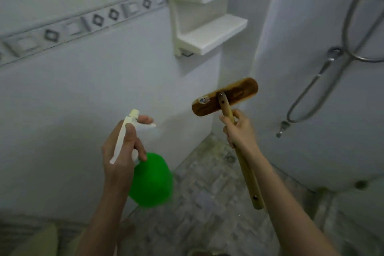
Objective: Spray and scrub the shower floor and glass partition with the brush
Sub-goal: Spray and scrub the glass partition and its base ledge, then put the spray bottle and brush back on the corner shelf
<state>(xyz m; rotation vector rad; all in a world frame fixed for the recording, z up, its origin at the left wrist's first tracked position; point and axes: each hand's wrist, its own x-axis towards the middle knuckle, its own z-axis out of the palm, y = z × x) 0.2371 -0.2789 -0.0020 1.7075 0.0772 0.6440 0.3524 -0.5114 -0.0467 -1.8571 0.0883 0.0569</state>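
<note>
My left hand (122,151) grips the white trigger head of a green spray bottle (152,181), index finger over the trigger, nozzle aimed toward the tiled corner. A faint mist hangs just past the nozzle. My right hand (239,129) grips the wooden handle of a scrub brush (225,96) just below its head. The brush's flat wooden back faces me; its bristles are hidden. The mosaic shower floor (212,183) lies below both hands. I cannot pick out the glass partition.
White tiled walls with a patterned grey border (83,25) enclose the stall. A white corner shelf unit (209,33) holds several toiletries on its upper tier. A metal shower hose (324,72) loops down the right wall. A floor drain (230,158) sits near the corner.
</note>
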